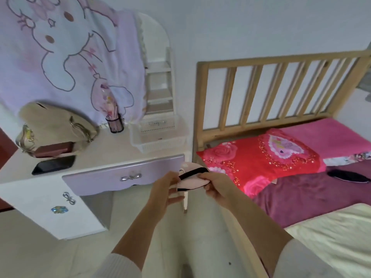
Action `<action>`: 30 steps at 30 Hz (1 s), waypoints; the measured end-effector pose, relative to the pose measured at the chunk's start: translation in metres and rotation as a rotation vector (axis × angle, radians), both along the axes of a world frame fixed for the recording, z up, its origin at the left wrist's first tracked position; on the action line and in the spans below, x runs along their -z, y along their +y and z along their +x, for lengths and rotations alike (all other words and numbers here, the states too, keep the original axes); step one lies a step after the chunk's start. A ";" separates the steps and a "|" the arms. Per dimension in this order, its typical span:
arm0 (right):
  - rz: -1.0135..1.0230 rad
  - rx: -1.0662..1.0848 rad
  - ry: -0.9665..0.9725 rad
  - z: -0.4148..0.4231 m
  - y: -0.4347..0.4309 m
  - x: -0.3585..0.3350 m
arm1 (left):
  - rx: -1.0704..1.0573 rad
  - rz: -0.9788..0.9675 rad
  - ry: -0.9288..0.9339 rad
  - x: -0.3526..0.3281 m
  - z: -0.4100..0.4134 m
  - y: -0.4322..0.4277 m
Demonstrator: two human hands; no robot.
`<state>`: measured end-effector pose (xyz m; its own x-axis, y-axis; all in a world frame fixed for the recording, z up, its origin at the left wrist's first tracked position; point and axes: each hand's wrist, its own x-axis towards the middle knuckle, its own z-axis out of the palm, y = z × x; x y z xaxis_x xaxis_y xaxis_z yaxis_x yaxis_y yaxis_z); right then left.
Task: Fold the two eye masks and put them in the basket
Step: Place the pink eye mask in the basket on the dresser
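- While both hands are working in the gap between the dressing table and the bed, the pink eye mask is being held in the air between them, off any surface.
- The right hand is pinching the mask's right end with closed fingers, the black strap running across its top.
- The left hand is touching the mask's left end, thumb on the strap, while its lower fingers are spreading loosely; how firm that grip is, I cannot tell.
- A second, dark eye mask is lying flat on the purple blanket near the bed's right edge, just below the red pillow.
- The white basket is sitting at the back right corner of the dressing table; it is looking nearly bare, with only a small dark speck inside, too blurred to name.
- A dark mesh cup holding pinkish sticks is standing left of the basket.
- A beige bag and a black phone are resting toward the table's left edge.
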<state>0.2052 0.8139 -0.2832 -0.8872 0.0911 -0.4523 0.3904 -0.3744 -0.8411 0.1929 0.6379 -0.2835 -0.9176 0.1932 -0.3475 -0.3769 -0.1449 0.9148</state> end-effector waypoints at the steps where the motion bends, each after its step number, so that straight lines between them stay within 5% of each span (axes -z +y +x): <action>1: 0.015 -0.023 0.003 -0.024 0.001 0.001 | -0.011 -0.035 0.006 0.001 -0.023 0.000; 6: 0.068 -0.171 0.000 -0.145 0.003 -0.001 | -0.158 -0.092 -0.002 -0.001 -0.142 0.000; 14: 0.142 -0.191 -0.007 -0.303 -0.014 0.004 | -0.191 0.162 -0.187 0.016 -0.295 -0.035; 25: 0.489 -0.227 -0.236 -0.457 -0.065 0.086 | -0.163 -0.364 -0.298 0.091 -0.443 -0.061; 30: 0.471 -0.271 -0.359 -0.478 -0.067 0.120 | 0.005 -0.600 -0.375 0.109 -0.469 -0.053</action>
